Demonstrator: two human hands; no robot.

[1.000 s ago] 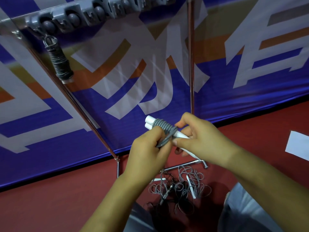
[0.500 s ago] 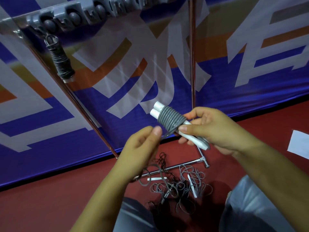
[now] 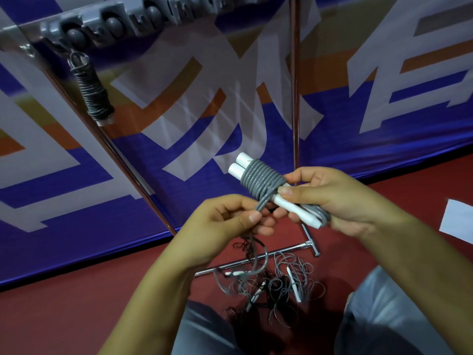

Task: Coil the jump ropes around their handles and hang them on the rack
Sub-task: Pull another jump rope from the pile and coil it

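My right hand [image 3: 330,198] grips two white jump-rope handles [image 3: 242,165] held side by side, with grey rope [image 3: 263,179] coiled tightly round their upper half. My left hand [image 3: 230,221] pinches the free grey rope just below the coil; the rest of it hangs in a loose loop [image 3: 258,265] toward the floor. A grey rack [image 3: 117,19] with round pegs runs along the top left. One dark coiled rope [image 3: 93,90] hangs from its leftmost peg.
A tangle of loose grey and black ropes with white handles [image 3: 276,285] lies on the red floor by the rack's chrome foot bar [image 3: 289,251]. Two chrome uprights [image 3: 294,80] stand before a blue banner. A white sheet [image 3: 458,221] lies at the right.
The coil on the handles has grown by more turns. My right hand has shifted right and down the handles; my left hand has come back up under the coil, pinching the rope.
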